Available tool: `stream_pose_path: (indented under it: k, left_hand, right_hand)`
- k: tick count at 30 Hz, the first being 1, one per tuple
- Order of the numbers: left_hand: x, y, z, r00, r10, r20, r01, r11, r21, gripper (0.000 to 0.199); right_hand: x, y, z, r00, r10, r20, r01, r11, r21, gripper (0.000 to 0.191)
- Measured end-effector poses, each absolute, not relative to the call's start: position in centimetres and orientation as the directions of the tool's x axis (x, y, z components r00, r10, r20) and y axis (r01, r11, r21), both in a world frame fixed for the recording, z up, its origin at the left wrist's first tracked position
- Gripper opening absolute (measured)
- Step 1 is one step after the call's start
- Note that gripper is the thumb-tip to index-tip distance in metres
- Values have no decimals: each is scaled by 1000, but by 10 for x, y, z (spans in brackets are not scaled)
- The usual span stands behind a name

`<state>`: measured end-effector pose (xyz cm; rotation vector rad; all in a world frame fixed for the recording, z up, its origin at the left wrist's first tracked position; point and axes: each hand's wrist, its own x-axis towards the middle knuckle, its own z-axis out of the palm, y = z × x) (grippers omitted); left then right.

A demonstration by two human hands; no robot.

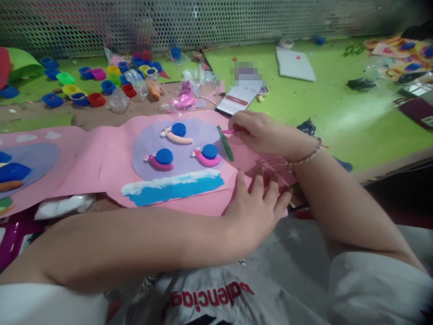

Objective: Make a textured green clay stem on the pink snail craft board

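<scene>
My left hand (255, 205) lies with fingers spread on the near right part of a pink paper sheet (118, 140). My right hand (252, 130) is closed in a pinch on a thin pink stick-like tool (230, 132). Its tip meets or nearly meets a green clay strip (225, 143) lying slantwise on the sheet. Left of that, a lilac paper oval (145, 135) carries clay snails with blue cap shells: a peach snail (181, 137) and pink snails (208, 158), (162, 163). Below them runs a blue clay band (176, 189) with a white upper edge.
Several coloured caps (79, 98) and plastic wrappers (118, 100) sit behind the sheet. A phone (238, 101) rests just beyond my right hand. A white board (295, 64) lies farther back on the green table (338, 108), before a perforated metal panel (203, 22).
</scene>
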<state>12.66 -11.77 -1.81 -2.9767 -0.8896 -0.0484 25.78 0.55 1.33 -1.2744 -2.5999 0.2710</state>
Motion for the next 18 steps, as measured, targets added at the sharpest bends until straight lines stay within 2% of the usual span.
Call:
stream_pose_path:
  k: [14,18]
  left_hand:
    - [129,-119,-23,827,557,78,560,-828,-27,49]
    - [129,-119,-23,833,550,56,552,-833,-27,50]
  right_hand:
    - [271,8,23,-631,753,184,705,656,-270,13]
    - [269,6,24,-643,757,114,707,644,-293,17]
